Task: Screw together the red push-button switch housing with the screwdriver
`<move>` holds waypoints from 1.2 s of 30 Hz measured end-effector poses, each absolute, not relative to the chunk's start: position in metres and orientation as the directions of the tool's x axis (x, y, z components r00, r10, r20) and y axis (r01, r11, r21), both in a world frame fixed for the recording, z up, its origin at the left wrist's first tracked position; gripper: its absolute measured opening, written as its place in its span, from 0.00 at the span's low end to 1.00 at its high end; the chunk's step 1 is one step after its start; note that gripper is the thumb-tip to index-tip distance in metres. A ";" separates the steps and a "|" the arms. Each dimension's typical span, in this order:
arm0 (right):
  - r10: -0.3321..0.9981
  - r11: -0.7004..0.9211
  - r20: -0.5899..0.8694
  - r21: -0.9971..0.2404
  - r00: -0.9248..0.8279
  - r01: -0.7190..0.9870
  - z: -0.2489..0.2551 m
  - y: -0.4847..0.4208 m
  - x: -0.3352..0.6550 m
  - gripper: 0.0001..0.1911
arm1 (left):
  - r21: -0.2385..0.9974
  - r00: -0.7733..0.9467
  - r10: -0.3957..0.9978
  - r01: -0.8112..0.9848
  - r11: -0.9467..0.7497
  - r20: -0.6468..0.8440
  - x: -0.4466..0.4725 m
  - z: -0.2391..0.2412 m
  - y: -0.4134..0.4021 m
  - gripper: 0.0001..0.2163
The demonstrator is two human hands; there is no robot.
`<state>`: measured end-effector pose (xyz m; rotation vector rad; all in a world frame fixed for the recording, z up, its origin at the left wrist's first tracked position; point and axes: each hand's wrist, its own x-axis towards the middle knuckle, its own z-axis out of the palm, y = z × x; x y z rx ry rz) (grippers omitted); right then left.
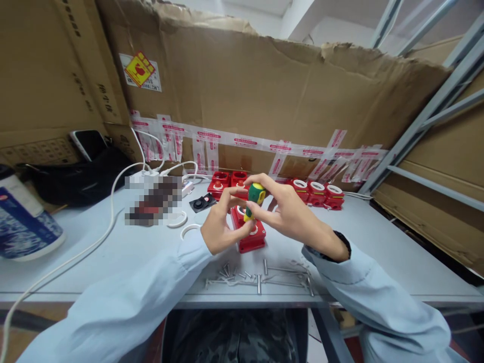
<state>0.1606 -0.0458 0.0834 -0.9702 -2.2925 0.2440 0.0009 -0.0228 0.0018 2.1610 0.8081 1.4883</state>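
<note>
Green and yellow, a stubby plastic-handled screwdriver [256,193] stands nearly upright in the fingers of the person's right hand [293,209], which closes around its handle. Its lower end points down at a red, block-shaped housing with a rounded pale fitting on top [252,244], set on the pale grey-blue tabletop [113,267] at the middle of the scene. The left hand [223,224] curves in from the left, its thumb reaching beside the screwdriver's lower end; from where I stand, I cannot tell whether its fingers grip the housing or steady the tool. Both arms wear light blue sleeves [378,287].

Near the tabletop's front edge lie scattered silver metal screws and pins [259,284]. On the far side, two more red housings [218,185] sit left of the right hand, and a row of red housings with round white tops [316,194] stands to the right. Left of the left hand are a flat black plate with a round knob [202,202] and thin white rings [185,218]. A white cable [113,201] trails along the left. Behind everything rises a brown cardboard wall [264,91], crossed by red-and-clear tape [245,142].
</note>
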 end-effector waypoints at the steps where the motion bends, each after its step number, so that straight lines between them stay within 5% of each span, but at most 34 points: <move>1: 0.699 0.709 0.492 -0.386 -0.519 0.590 0.083 -0.047 0.159 0.14 | 0.587 0.251 0.641 0.262 -0.767 0.726 0.001 0.001 -0.025 0.24; 5: 0.681 0.711 0.551 -0.340 -0.483 0.616 0.078 -0.049 0.155 0.16 | 0.497 0.196 0.573 0.330 -0.803 0.795 0.002 -0.005 -0.026 0.18; 11: 0.602 0.797 0.569 -0.380 -0.561 0.470 0.077 -0.049 0.159 0.19 | 0.535 0.302 0.582 0.229 -0.813 0.755 0.000 -0.001 -0.024 0.11; 18: 0.652 0.679 0.628 -0.233 -0.425 0.697 0.074 -0.049 0.149 0.14 | 0.556 0.233 0.601 0.231 -0.798 0.765 -0.001 0.000 -0.020 0.10; 25: 0.565 0.820 0.600 -0.333 -0.566 0.466 0.076 -0.047 0.159 0.20 | 0.597 0.340 0.630 0.209 -0.775 0.698 -0.006 -0.001 -0.018 0.11; 29: 0.604 0.754 0.637 -0.265 -0.478 0.600 0.071 -0.042 0.158 0.16 | 0.581 0.269 0.625 0.230 -0.781 0.733 -0.004 -0.004 -0.018 0.18; 36: 0.651 0.691 0.643 -0.281 -0.404 0.666 0.073 -0.041 0.155 0.15 | 0.510 0.213 0.597 0.349 -0.786 0.774 -0.006 -0.004 -0.015 0.09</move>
